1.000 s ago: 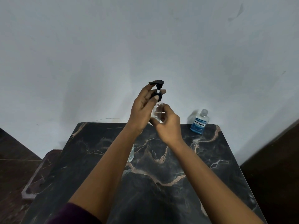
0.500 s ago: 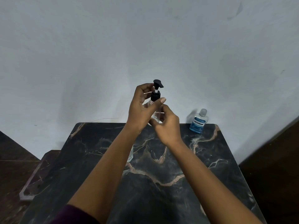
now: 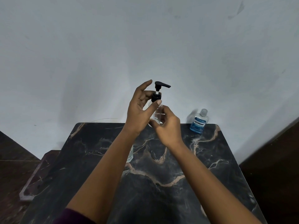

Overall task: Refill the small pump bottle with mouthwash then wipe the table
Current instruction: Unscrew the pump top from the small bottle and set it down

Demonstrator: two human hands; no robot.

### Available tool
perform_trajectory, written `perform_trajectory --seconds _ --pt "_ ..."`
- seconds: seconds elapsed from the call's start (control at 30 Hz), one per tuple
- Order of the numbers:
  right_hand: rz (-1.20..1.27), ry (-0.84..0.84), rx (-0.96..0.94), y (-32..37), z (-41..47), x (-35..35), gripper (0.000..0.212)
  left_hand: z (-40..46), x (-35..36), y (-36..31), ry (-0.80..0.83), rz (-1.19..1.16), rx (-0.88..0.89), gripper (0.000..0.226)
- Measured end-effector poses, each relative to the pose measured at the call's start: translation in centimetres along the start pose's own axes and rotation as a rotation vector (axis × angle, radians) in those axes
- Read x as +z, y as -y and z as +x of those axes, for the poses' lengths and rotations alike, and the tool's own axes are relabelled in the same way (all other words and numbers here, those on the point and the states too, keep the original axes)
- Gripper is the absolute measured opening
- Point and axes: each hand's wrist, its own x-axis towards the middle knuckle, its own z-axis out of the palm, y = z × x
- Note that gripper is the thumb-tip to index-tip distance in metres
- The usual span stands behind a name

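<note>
I hold a small clear pump bottle (image 3: 156, 115) up above the far edge of the dark marble table (image 3: 161, 183). Its black pump head (image 3: 159, 88) points its nozzle to the right. My left hand (image 3: 140, 109) pinches the black collar of the pump between thumb and fingers, the index finger raised. My right hand (image 3: 168, 126) grips the bottle's clear body from below. A blue mouthwash bottle (image 3: 199, 121) with a clear cap stands upright at the table's far right corner, apart from both hands.
A clear glass object (image 3: 130, 153) peeks out beside my left forearm on the table, mostly hidden. A grey wall rises right behind the table. Dark floor lies on both sides, with a low marble ledge (image 3: 37, 178) at the left.
The pump head has turned: its nozzle pointed left a second ago and now points right. My left fingers shifted round the collar. The bottle stayed at about the same height.
</note>
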Motion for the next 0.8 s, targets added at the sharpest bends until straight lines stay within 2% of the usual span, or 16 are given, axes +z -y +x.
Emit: perform_trajectory --seconds 0.17,0.4,0.63,0.8 --pt "-0.007 0.023 -0.020 -0.08 0.07 -0.26 0.038 0.35 -0.09 -0.04 0.115 0.050 -0.048 0.081" --pt "0.000 0.006 -0.005 -0.53 0.31 -0.24 0.037 0.26 -0.18 -0.06 0.135 -0.011 -0.051 0.066" --pt "-0.007 0.008 -0.005 -0.33 0.13 -0.28 0.037 0.64 -0.05 -0.44 0.040 0.060 -0.008 0.071" --pt "-0.014 0.010 -0.028 -0.17 0.04 -0.31 0.040 0.57 -0.36 -0.59 0.142 0.122 -0.072 0.079"
